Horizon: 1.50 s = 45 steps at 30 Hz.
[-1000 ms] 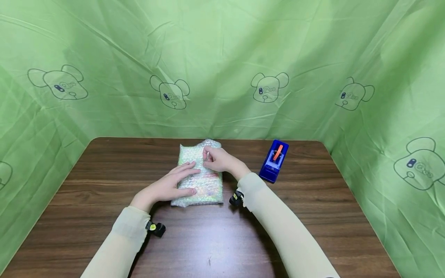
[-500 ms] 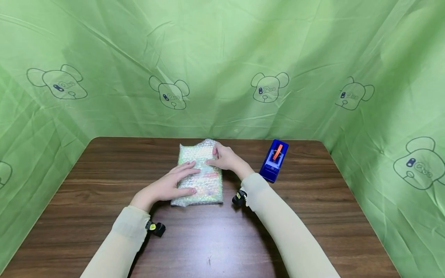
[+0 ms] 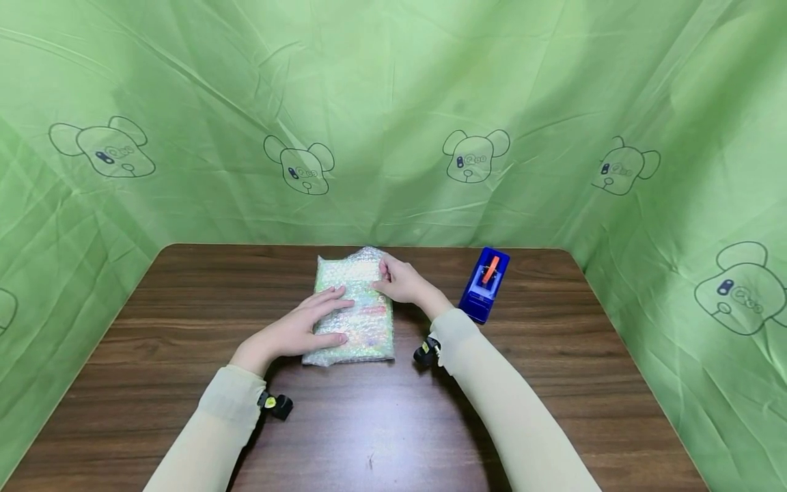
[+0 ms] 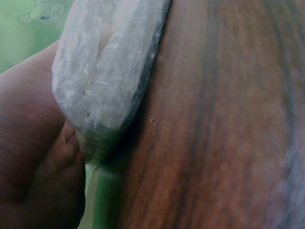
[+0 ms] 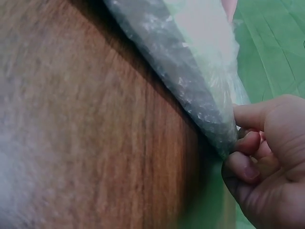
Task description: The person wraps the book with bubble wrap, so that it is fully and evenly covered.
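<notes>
A flat package wrapped in bubble wrap (image 3: 352, 350) lies on the table, with green, white and reddish colours showing through. My left hand (image 3: 301, 329) rests on its left part, fingers spread and straight. At the upper right edge, my right hand (image 3: 402, 281) has the thumb on top and the other fingers curled at the side, pinching the edge. From the right wrist, the bubble wrap (image 5: 176, 71) runs down to a point between thumb and curled fingers. In the left wrist view the folded end of the wrap (image 4: 107, 86) shows beside my palm.
A blue tape dispenser (image 3: 476, 301) with an orange core stands right of the package, near my right forearm. The brown wooden table (image 3: 184, 307) ends at a green cloth backdrop (image 3: 393, 102) behind and on both sides.
My right hand has slid right, from the middle of the package's upper part to its right edge. The left hand, package and tape dispenser have stayed put.
</notes>
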Motion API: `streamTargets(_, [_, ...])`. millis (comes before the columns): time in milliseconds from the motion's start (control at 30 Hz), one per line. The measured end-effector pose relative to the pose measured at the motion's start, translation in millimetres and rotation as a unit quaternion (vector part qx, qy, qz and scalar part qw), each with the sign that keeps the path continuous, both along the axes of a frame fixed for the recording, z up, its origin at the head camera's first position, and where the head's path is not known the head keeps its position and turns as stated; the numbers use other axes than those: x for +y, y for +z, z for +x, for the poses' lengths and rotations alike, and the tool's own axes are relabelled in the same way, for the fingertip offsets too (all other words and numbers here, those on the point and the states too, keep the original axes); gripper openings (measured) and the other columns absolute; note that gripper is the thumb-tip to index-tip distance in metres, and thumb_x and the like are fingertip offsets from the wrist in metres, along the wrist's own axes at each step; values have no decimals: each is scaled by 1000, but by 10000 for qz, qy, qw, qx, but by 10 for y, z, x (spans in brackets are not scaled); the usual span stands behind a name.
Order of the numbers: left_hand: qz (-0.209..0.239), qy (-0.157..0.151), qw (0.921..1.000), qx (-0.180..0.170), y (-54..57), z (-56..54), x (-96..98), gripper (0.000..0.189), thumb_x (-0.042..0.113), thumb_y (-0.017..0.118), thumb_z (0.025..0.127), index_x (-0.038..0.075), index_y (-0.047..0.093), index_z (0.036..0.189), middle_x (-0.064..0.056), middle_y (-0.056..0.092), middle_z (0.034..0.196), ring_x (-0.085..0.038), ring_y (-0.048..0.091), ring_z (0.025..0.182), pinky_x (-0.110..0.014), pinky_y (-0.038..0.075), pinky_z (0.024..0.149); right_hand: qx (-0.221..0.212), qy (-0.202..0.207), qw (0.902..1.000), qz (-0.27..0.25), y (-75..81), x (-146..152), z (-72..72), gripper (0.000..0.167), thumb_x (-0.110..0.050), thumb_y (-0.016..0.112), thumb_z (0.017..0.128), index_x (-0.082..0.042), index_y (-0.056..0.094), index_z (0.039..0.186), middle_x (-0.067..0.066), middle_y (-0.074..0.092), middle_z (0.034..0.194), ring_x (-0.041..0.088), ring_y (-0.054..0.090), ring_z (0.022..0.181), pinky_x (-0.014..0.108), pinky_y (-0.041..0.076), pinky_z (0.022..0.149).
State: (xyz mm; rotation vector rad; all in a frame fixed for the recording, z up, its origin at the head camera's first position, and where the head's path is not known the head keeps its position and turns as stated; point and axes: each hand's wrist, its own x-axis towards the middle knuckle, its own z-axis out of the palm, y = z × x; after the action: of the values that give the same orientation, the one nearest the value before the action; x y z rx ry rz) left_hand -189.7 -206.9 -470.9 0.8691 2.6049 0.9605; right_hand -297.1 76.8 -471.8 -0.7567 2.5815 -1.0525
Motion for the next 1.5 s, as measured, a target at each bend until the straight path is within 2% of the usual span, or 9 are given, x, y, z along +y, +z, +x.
streamTargets(133, [-7,23,10000,-13,9,5,12,72,47,78,102,21,52,165,-9,28,180,-36,20,167,-66,22,131,104,-71,9998,-153,-28,-8,31,26,-15,73,102,-10,48,103,-2,53,77,11,49,66,28,45,68])
streamTargets(300, [-36,104,9999,-117,5,35,20,73,49,77,102,23,51,165,-7,27,180,-36,19,167,-69,22,130,-129,-301,9991,-263,-28,-42,98,34,-33,77,101,-10,53,110,1,61,78,14,58,65,30,49,66])
streamTargets(467, [-63,150,9998,-132,-3,39,29,73,51,76,102,24,51,165,-7,26,181,-37,18,167,-71,22,129,-136,-648,9972,334,-5,-145,141,57,-60,80,95,-12,54,114,3,64,77,17,60,64,33,51,64])
streamTargets(633, [-45,153,9998,-81,3,39,26,73,50,77,102,22,51,165,-8,27,180,-39,19,166,-72,22,128,-76,-959,9923,777,16,-230,151,64,-67,82,90,-14,55,115,6,65,83,22,61,71,35,53,67])
streamTargets(833, [-16,135,9999,-101,1,38,25,74,48,78,102,22,51,165,-8,26,180,-37,19,167,-70,22,129,-270,-1064,9911,759,35,-232,187,64,-66,82,90,-14,55,117,6,66,86,23,62,74,37,53,70])
streamTargets(967, [-33,120,9999,-100,-15,36,27,74,49,77,102,21,51,165,-8,26,181,-37,19,167,-70,23,129,-309,-864,9936,652,13,-206,225,60,-62,77,97,-13,53,119,5,62,83,21,59,69,36,52,67])
streamTargets(1233, [-138,132,9998,-20,37,55,42,74,49,77,102,21,51,165,-10,27,180,-38,20,166,-70,23,129,-160,-474,9986,191,22,-122,259,41,-39,74,105,-6,55,118,2,56,78,16,54,65,32,49,65])
streamTargets(1367, [-232,98,9996,146,65,66,57,73,48,77,102,18,52,164,-14,30,178,-41,23,165,-70,26,128,8,-265,9996,-95,0,-60,253,28,-25,70,107,-3,54,115,3,55,79,15,51,65,31,47,66])
streamTargets(1500, [-360,90,9984,434,83,72,87,72,47,78,100,16,55,161,-17,36,175,-44,31,161,-73,35,122,273,-84,9994,-203,-19,34,239,19,-17,67,108,-5,53,112,2,56,86,12,51,72,28,47,71])
